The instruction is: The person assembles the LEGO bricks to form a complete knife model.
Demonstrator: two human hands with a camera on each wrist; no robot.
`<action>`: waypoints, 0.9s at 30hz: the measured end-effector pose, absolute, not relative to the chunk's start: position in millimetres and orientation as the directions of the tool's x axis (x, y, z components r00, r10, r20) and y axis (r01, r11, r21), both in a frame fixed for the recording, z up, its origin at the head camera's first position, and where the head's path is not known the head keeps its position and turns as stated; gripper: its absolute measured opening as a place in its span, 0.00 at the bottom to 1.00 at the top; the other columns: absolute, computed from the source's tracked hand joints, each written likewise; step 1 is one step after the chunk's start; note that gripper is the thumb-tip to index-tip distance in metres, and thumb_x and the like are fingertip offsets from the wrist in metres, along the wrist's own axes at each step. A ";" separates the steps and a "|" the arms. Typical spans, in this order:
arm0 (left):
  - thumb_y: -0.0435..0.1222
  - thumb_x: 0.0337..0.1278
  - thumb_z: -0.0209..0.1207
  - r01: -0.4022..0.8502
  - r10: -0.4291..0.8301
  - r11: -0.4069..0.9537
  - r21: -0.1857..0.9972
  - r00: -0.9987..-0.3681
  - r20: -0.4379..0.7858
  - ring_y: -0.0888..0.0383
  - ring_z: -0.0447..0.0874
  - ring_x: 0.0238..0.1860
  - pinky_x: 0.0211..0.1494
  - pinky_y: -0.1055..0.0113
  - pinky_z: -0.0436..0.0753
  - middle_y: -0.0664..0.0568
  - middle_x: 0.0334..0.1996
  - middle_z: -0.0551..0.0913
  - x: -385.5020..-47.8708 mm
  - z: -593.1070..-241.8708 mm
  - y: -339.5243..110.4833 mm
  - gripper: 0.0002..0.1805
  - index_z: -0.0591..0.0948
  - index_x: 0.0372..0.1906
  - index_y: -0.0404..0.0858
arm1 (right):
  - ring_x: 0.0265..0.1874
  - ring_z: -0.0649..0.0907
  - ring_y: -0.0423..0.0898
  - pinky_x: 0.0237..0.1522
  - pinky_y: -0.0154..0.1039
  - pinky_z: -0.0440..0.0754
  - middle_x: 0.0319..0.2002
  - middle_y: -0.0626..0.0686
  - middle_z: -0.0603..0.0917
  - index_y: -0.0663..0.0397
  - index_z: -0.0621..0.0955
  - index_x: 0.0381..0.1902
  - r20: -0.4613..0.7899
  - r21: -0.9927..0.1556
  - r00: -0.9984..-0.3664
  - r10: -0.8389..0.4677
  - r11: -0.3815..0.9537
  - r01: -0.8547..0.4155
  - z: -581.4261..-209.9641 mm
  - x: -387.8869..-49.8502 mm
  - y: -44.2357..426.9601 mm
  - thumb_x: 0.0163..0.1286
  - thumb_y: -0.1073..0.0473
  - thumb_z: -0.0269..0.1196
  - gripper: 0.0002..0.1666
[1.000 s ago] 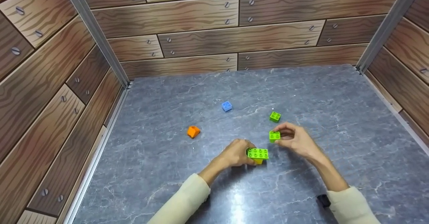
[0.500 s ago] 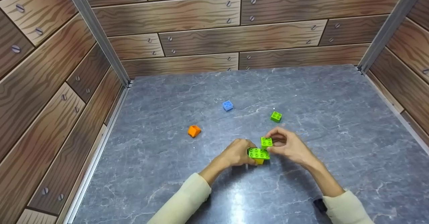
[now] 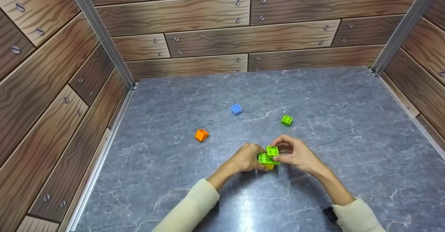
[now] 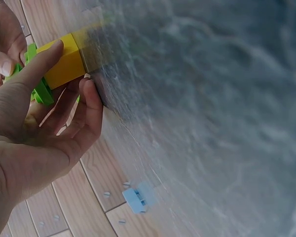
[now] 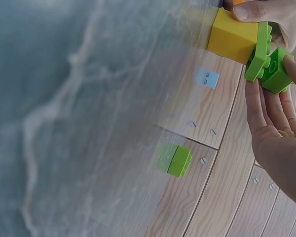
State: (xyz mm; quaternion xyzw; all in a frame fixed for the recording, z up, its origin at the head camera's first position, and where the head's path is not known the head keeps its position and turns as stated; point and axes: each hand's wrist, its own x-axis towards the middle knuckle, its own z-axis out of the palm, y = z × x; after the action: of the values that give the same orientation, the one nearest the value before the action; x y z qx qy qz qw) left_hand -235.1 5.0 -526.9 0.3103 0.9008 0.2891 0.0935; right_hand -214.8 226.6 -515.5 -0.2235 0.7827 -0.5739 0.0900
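Presently, through my head camera, I see two hands working together on the worktop (image 3: 167, 190), a little below the centre of the view. My left hand (image 3: 245, 158), at 9 o'clock of the stack, has its grip closed around a yellow block (image 4: 64, 61); the thumb presses on one face and the other fingers are curled at the opposite side. This yellow block stands on the worktop, and on its top lies a green plate (image 3: 263, 158) with studs. At 3 o'clock of the stack is my right hand (image 3: 295, 155), whose grip is pinching a small green block (image 3: 272, 151) between thumb and fingers, directly over the plate. From the right wrist camera, this small block is tilted against the plate, and part of its hollow underside is visible, so it is not fully seated; whether it touches the studs I cannot tell. Taking the small block as the centre of the clock, a loose green block (image 3: 286, 120) rests near 1 o'clock, a blue block (image 3: 236, 108) near 11 o'clock, and an orange block (image 3: 201, 135) lies farther away, between 9 and 10 o'clock. Behind, at 12 o'clock, rises a wall (image 3: 208, 16) with a pattern of wooden planks.
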 end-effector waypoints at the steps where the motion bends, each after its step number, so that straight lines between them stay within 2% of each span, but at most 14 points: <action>1: 0.40 0.44 0.82 0.505 0.611 0.642 0.577 -0.792 0.014 0.68 0.75 0.30 0.38 0.76 0.76 0.56 0.34 0.89 -235.0 -527.0 5.1 0.19 0.91 0.43 0.39 | 0.51 0.86 0.48 0.56 0.36 0.84 0.50 0.62 0.85 0.66 0.80 0.51 0.114 -0.936 -0.884 -0.453 0.251 -0.249 -515.2 -214.7 226.3 0.62 0.69 0.73 0.20; 10: 0.40 0.43 0.83 0.480 0.595 0.642 0.598 -0.803 0.005 0.67 0.72 0.27 0.34 0.76 0.74 0.58 0.29 0.85 -234.2 -527.0 5.1 0.17 0.89 0.36 0.37 | 0.51 0.86 0.52 0.56 0.42 0.84 0.49 0.61 0.86 0.63 0.81 0.50 0.114 -0.915 -0.873 -0.473 0.292 -0.278 -514.8 -213.6 223.4 0.63 0.67 0.74 0.20; 20: 0.40 0.43 0.82 0.478 0.592 0.649 0.592 -0.806 0.001 0.67 0.73 0.27 0.34 0.75 0.75 0.57 0.29 0.86 -234.0 -525.7 4.4 0.16 0.89 0.34 0.37 | 0.53 0.85 0.57 0.59 0.47 0.82 0.50 0.59 0.85 0.59 0.81 0.50 0.082 -0.915 -0.876 -0.476 0.313 -0.256 -514.1 -212.5 220.8 0.62 0.66 0.74 0.20; 27: 0.40 0.44 0.82 0.468 0.588 0.659 0.589 -0.809 -0.015 0.67 0.74 0.28 0.35 0.75 0.75 0.55 0.31 0.87 -233.3 -525.2 4.6 0.17 0.89 0.35 0.37 | 0.52 0.85 0.56 0.59 0.47 0.82 0.50 0.58 0.85 0.59 0.81 0.50 0.080 -0.912 -0.875 -0.478 0.319 -0.258 -515.0 -212.5 218.7 0.61 0.68 0.74 0.20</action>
State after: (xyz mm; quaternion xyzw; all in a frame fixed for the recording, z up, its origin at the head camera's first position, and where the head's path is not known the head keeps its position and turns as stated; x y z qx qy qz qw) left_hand -233.3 4.6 -525.2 0.2917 0.9049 0.2924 0.1025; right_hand -212.5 218.7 -515.0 -0.2285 0.8057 -0.5368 0.1023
